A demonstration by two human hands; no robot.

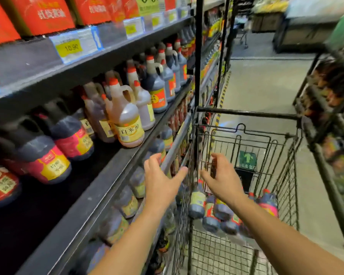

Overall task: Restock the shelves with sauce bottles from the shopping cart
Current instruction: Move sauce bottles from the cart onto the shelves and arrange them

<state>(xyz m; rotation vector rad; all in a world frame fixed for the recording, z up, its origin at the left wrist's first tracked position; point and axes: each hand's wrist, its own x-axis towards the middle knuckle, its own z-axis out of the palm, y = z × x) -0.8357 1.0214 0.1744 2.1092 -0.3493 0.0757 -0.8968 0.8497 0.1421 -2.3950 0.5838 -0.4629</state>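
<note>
Store aisle, shelf (107, 175) on L: sauce bottles (216, 211) lie heaped in cart (286, 175), caps pointing away, just below R hand (222, 177), farther from L hand (161, 179); both hands spread, empty.

Wire metal cart (286, 175); seemingly plastic bottles (214, 213).

I see dark sauce bottles (224, 213) with red caps and yellow-and-red labels lying tumbled together on the floor of the black wire shopping cart (246, 113). Just left of it, the dark shelf (107, 171) carries upright handled jugs (127, 120), dark and pale, red-capped.
</note>
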